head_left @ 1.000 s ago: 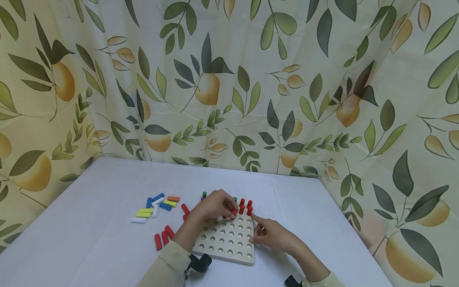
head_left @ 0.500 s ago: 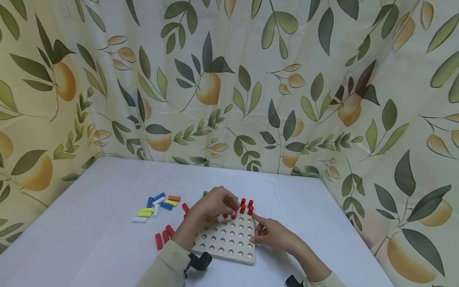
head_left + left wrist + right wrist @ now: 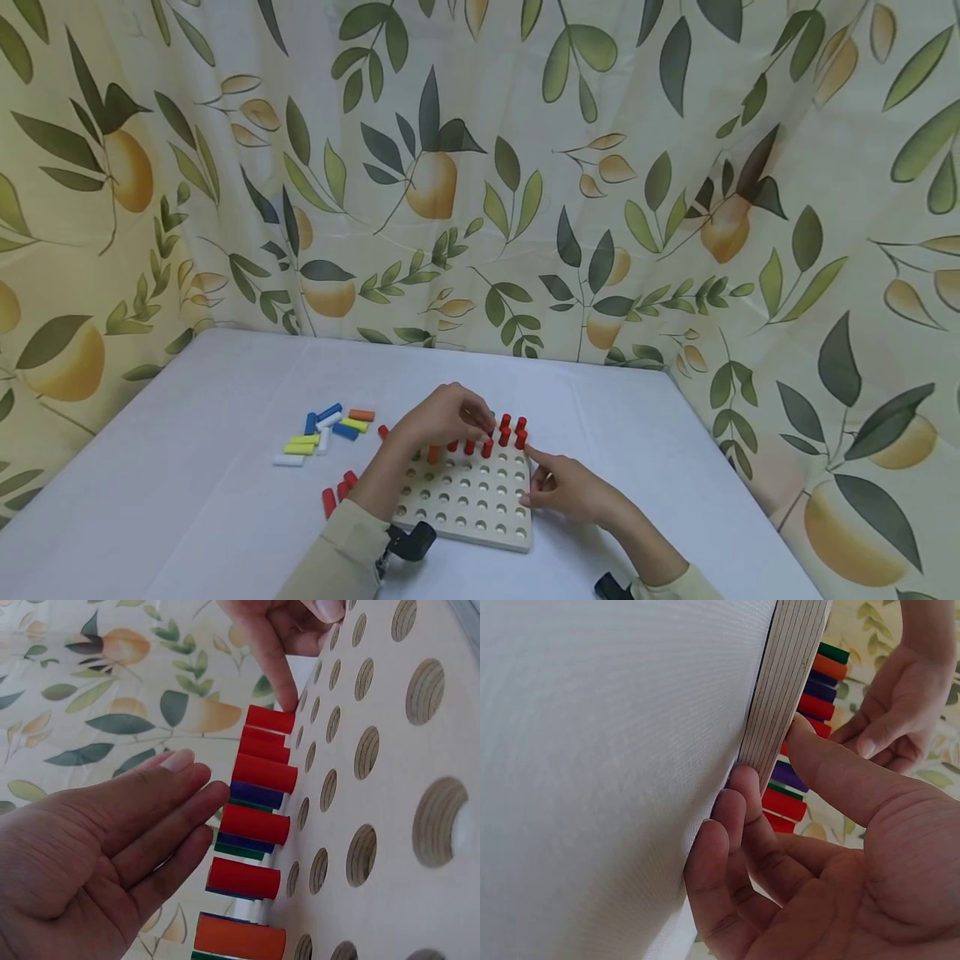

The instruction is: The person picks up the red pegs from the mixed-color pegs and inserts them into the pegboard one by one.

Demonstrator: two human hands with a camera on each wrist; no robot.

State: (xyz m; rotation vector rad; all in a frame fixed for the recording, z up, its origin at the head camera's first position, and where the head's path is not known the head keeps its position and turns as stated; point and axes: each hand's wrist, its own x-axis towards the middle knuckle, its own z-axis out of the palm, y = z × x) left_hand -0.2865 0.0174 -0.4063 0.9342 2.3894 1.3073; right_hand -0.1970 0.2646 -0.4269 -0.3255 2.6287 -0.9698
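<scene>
Left hand [image 3: 450, 414] hovers, fingers loosely extended, just by upright red cylindrical pegs [image 3: 487, 448]!
Right hand [image 3: 573, 492] grips the edge of the pale wooden pegboard [image 3: 474, 495], flat on the white-clothed tabletop [image 3: 225, 400]; loose multicoloured cylindrical pegs [image 3: 323, 441] lie left, and cream fabric [image 3: 480, 100] printed with leaves and orange fruit hangs behind.

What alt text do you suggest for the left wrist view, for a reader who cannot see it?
A left hand, fingers extended and holding nothing, is beside a row of red pegs and one orange peg standing in a pale holed board. At the top, a right hand touches the board; a leaf-patterned cloth hangs behind.
</scene>
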